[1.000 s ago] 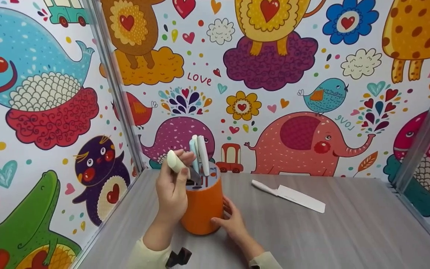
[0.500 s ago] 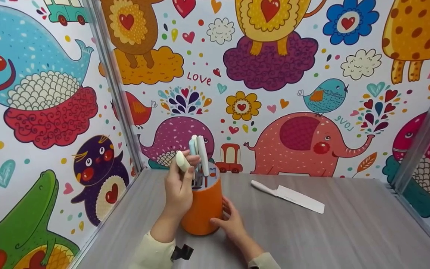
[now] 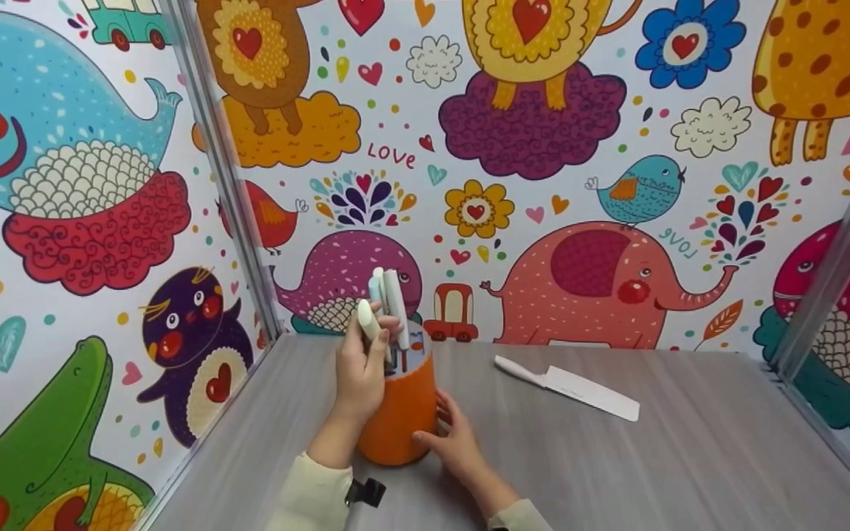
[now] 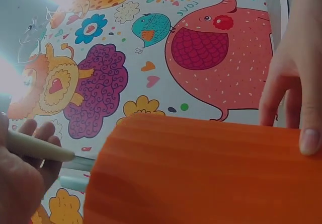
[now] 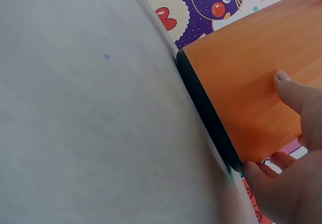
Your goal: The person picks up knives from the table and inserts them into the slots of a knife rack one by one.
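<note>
An orange knife block (image 3: pixel 399 420) stands upright on the table. Several white and pale blue knife handles (image 3: pixel 399 302) stick up from its top. My left hand (image 3: pixel 357 376) holds a cream-handled knife (image 3: pixel 368 318) at the block's near left rim. In the left wrist view its blade (image 4: pixel 84 162) meets the edge of the block's opening; how deep the tip goes is hidden. My right hand (image 3: pixel 458 441) grips the block's lower right side, with the thumb in front and fingers behind. In the right wrist view the block's dark base (image 5: pixel 209 116) rests on the table.
A white cleaver (image 3: pixel 591 393) lies flat on the grey wood-grain table (image 3: pixel 617 472), right of the block. Walls printed with cartoon animals (image 3: pixel 580 287) enclose the back and sides, joined by metal corner posts (image 3: pixel 237 199).
My left hand has moved right with the knife, bringing its handle more upright and closer to the other handles. My right hand and the block have stayed nearly still.
</note>
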Motion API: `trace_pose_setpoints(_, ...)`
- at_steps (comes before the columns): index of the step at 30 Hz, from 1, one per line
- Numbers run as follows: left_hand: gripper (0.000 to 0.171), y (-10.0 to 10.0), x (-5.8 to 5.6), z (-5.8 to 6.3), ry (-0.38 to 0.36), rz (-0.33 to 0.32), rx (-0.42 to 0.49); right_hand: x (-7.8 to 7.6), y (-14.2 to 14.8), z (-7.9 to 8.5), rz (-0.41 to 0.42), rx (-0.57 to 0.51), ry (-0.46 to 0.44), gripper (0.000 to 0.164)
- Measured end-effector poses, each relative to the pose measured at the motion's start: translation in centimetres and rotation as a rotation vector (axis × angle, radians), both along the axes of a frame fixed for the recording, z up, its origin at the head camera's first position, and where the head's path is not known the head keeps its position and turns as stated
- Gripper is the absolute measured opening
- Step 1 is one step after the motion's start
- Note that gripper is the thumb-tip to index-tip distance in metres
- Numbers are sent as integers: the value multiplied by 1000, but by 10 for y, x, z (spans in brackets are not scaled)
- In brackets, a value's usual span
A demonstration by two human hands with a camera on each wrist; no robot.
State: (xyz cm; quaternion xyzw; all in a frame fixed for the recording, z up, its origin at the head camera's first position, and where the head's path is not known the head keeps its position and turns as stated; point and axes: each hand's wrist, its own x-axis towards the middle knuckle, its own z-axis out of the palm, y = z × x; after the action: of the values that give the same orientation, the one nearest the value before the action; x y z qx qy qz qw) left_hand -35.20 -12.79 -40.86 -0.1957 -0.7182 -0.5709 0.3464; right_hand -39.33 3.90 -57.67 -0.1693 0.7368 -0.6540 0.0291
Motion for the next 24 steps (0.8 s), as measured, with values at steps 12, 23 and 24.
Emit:
trace_pose_setpoints(12, 38, -2, -11, -10, -126, 45, 6, 1, -2, 2, 15, -5, 21, 91)
trace_pose_setpoints(23, 40, 4, -17, -8, -188, 70, -8, 0, -1, -2, -7, 16, 14, 91)
trace_pose_setpoints(24, 39, 5, -17, -9, -192, 92, 0, 1, -1, -2, -6, 18, 20, 91)
